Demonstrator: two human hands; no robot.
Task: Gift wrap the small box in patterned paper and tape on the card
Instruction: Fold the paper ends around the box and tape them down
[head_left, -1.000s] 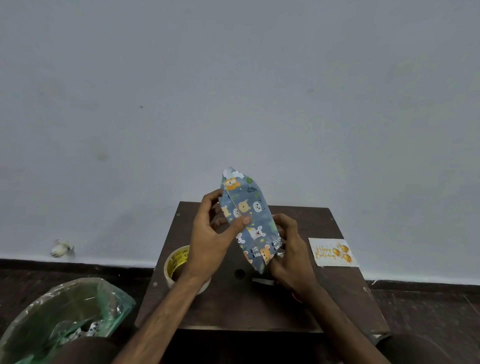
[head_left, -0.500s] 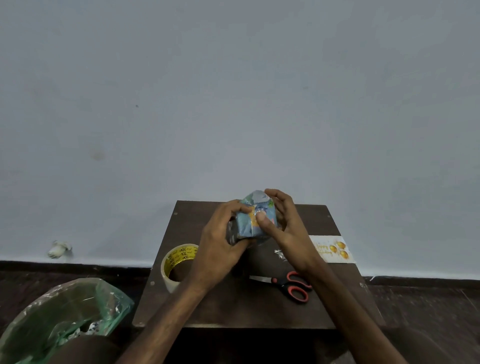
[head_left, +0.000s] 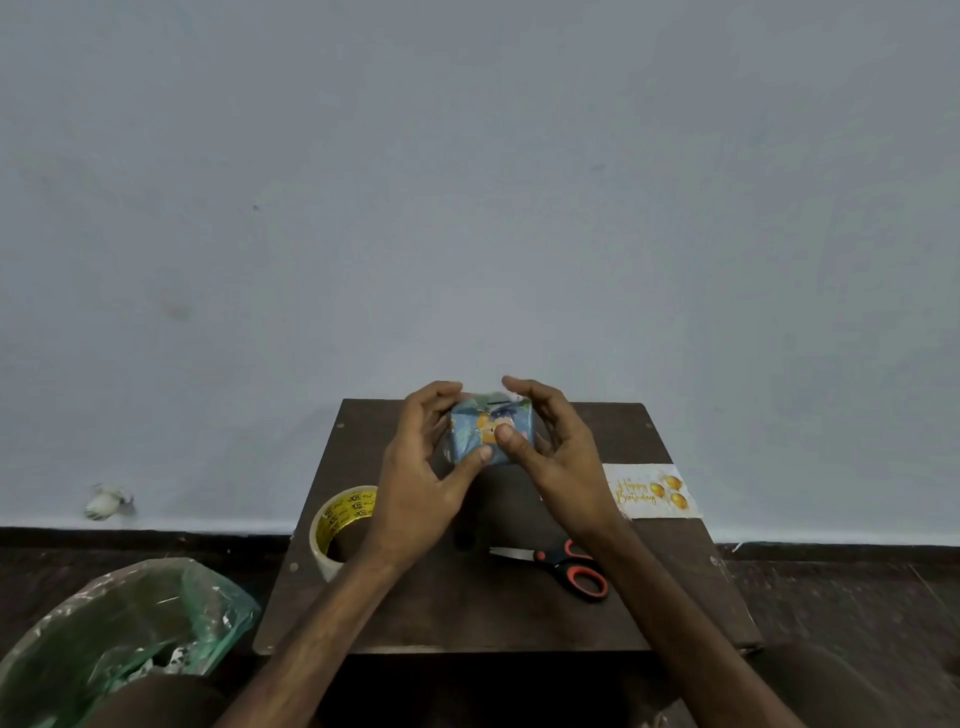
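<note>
presently, the small box (head_left: 491, 434), covered in blue patterned paper with cartoon animals, is held between both hands above the 12 o'clock end of the dark wooden table (head_left: 467, 613). whether it touches the tabletop cannot be told. the left hand (head_left: 421, 483) grips its 9 o'clock side, fingers curled round the far edge and thumb against the near lower corner. the right hand (head_left: 558, 457) grips the 3 o'clock side, fingers arched over the top, thumb pressed flat on the near face. a loose paper edge shows at the top, between the fingertips.

the card (head_left: 652, 491), white with gold lettering and balloons, lies at the table's 3 o'clock edge. red-handled scissors (head_left: 563, 566) lie at 4 o'clock, blades pointing to 9. the tape roll (head_left: 343, 519) sits at 9 o'clock, partly behind the left wrist. a green plastic bag (head_left: 130, 618) stands off the table at 8 o'clock.
</note>
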